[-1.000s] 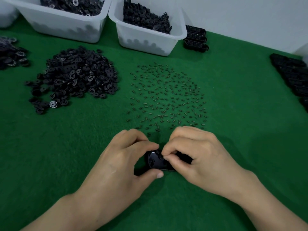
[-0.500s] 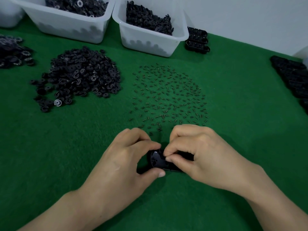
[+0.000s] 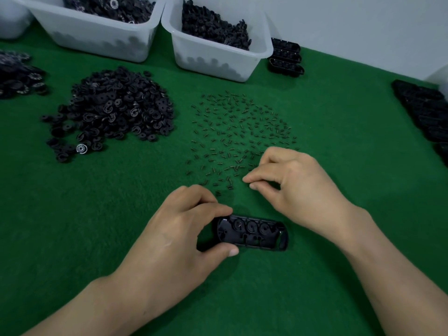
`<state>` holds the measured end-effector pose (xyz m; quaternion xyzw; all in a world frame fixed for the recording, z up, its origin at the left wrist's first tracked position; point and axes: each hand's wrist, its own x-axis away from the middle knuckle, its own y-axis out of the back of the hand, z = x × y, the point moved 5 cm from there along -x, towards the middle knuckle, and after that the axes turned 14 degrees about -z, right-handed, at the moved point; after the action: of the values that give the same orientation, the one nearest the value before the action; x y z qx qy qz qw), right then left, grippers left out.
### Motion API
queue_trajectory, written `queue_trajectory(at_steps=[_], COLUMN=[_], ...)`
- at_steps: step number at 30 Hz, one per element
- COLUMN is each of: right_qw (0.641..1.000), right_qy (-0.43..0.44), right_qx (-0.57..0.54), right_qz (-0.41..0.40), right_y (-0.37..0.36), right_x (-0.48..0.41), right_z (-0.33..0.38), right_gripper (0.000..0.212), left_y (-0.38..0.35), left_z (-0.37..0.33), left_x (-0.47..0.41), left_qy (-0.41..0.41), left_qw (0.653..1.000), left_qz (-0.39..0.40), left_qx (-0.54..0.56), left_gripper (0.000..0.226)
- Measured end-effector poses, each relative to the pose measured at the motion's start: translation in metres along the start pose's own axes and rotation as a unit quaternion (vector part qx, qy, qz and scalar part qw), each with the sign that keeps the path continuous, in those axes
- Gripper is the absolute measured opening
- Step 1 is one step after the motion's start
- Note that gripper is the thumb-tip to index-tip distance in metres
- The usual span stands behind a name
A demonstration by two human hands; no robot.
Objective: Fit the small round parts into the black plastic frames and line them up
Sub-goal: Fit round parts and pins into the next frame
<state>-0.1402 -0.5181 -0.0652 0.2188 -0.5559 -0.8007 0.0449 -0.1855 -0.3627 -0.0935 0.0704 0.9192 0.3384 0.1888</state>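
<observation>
Holding frame (image 3: 252, 232), 3 discs seated; left hand (image 3: 177, 236).

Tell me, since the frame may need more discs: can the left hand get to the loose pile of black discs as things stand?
Probably yes, but only after letting go. The left hand pinches the black frame by its left end; bare green felt lies between it and the disc pile, with nothing in the way.
</observation>
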Motion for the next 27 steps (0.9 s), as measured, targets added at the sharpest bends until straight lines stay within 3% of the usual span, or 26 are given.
queue_trajectory(at_steps=[5, 12, 27], right_qw=[0.999, 0.973, 0.960], right_qy=[0.028, -0.067, -0.091], right_qx=[0.028, -0.222, -0.265], right_qz=[0.018, -0.003, -0.026], right_y=[0.001, 0.005, -0.001], right_x=[0.005, 0.036, 0.045], right_z=[0.006, 0.009, 0.005], right_gripper=[0.006, 0.006, 0.007], left_y=[0.000, 0.000, 0.000], left_z=[0.000, 0.001, 0.000], left_x=[0.000, 0.000, 0.000], left_qy=[0.002, 0.003, 0.004], left_qw=[1.000, 1.000, 1.000], left_qz=[0.001, 0.000, -0.003], left_qx=[0.004, 0.006, 0.002], left_gripper=[0.057, 0.053, 0.053])
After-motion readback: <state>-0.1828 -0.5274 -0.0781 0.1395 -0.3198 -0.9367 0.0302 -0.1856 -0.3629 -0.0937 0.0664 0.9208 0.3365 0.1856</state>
